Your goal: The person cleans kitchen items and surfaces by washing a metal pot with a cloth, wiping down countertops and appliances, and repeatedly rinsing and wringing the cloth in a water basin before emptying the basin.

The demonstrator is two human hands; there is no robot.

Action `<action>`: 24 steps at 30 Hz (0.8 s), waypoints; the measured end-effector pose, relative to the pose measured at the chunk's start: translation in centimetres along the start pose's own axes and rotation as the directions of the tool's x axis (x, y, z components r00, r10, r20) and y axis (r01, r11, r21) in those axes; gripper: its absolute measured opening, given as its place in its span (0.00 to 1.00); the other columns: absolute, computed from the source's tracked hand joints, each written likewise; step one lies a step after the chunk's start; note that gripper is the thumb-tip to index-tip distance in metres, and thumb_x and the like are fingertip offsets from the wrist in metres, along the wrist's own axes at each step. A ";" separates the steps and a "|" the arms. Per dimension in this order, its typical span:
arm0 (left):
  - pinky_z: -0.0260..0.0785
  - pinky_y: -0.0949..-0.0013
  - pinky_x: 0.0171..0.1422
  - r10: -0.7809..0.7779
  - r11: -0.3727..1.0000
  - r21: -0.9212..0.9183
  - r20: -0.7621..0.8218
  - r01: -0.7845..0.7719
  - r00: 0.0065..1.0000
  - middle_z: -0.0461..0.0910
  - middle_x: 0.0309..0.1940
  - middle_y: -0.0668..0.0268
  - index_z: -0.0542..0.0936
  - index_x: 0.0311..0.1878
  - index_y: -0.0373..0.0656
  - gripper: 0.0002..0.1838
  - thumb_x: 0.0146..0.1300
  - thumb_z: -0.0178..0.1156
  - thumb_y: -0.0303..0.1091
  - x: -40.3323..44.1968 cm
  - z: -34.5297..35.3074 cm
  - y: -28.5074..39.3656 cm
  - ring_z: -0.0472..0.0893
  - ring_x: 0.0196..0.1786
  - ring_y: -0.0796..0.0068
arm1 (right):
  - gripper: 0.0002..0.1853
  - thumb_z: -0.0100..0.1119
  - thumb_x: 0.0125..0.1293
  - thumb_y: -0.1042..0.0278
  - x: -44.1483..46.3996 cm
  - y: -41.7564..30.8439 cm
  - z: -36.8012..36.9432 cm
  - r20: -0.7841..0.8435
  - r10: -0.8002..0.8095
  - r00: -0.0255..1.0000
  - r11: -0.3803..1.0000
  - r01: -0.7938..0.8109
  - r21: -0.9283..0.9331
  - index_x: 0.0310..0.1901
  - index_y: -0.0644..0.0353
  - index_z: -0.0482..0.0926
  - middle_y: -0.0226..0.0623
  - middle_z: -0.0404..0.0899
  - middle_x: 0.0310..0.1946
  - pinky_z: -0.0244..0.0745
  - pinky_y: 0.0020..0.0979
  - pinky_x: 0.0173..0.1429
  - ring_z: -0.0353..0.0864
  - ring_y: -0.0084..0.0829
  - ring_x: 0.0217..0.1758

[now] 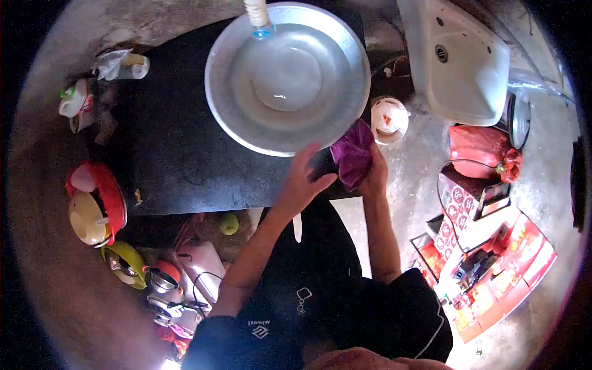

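Note:
A wide metal basin with clear water in it rests on a dark tabletop. My right hand is closed on a crumpled purple cloth, beside the basin's near right rim. My left hand is at the near rim, fingers spread and nothing held in it. Whether its fingertips touch the metal, I cannot tell. Over the basin's far edge hangs a white ribbed hose with a clear bluish end.
A white sink stands at the far right, with a white lidded container left of it. Below are a red bag and red boxes. On the left sit a red pot, a green bowl and jars.

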State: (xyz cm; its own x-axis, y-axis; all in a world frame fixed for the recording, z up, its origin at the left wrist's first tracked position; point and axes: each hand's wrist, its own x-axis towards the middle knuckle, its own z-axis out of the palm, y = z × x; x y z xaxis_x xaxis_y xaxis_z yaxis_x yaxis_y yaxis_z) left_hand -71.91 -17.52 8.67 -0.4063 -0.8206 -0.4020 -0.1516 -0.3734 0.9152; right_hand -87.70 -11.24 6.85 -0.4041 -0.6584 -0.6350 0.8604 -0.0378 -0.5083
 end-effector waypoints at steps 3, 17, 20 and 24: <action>0.70 0.68 0.54 -0.114 0.951 -0.277 0.091 0.135 0.989 0.79 0.42 0.59 0.74 0.51 0.38 0.18 0.58 0.61 0.30 2.4 0.9 1.8 0.77 0.47 0.71 | 0.22 0.43 0.71 0.60 -0.7 2.0 4.7 0.063 -0.144 0.988 0.983 0.150 -0.108 0.61 0.63 0.64 0.36 0.73 0.51 0.71 0.31 0.54 0.75 0.29 0.50; 0.54 0.54 0.69 -0.277 0.914 0.141 -0.468 0.380 0.839 0.52 0.64 0.50 0.43 0.71 0.54 0.51 0.49 0.66 0.41 15.6 -10.0 -3.1 0.54 0.67 0.48 | 0.17 0.47 0.64 0.57 20.1 7.3 11.3 0.450 -0.234 0.862 -0.482 0.299 -0.823 0.51 0.54 0.73 0.45 0.72 0.51 0.63 0.56 0.57 0.70 0.48 0.56; 0.48 0.35 0.65 -0.584 0.812 -0.294 -0.404 0.505 0.704 0.41 0.71 0.59 0.38 0.72 0.60 0.53 0.50 0.64 0.55 13.6 -7.3 2.1 0.49 0.70 0.48 | 0.13 0.49 0.62 0.58 21.0 7.7 10.4 0.458 -0.551 0.697 -0.511 0.151 -0.846 0.40 0.55 0.77 0.41 0.77 0.40 0.70 0.46 0.51 0.77 0.44 0.45; 0.45 0.22 0.58 -0.527 0.520 -0.729 0.137 0.446 0.839 0.52 0.70 0.61 0.53 0.70 0.58 0.44 0.54 0.48 0.71 15.0 -7.3 0.9 0.53 0.69 0.46 | 0.15 0.53 0.59 0.56 23.1 10.6 8.6 0.411 -0.011 0.911 0.260 0.400 -0.879 0.36 0.58 0.83 0.46 0.81 0.35 0.74 0.40 0.46 0.81 0.44 0.41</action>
State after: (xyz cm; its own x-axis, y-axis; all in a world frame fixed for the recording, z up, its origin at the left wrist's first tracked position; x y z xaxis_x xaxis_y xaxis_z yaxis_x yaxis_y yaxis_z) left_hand -71.59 -33.29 3.31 -0.3847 -0.4322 -0.8156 0.3965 -0.8753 0.2768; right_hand -85.26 -33.32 -8.21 -0.2505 -0.9088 -0.3338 -0.2108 0.3877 -0.8974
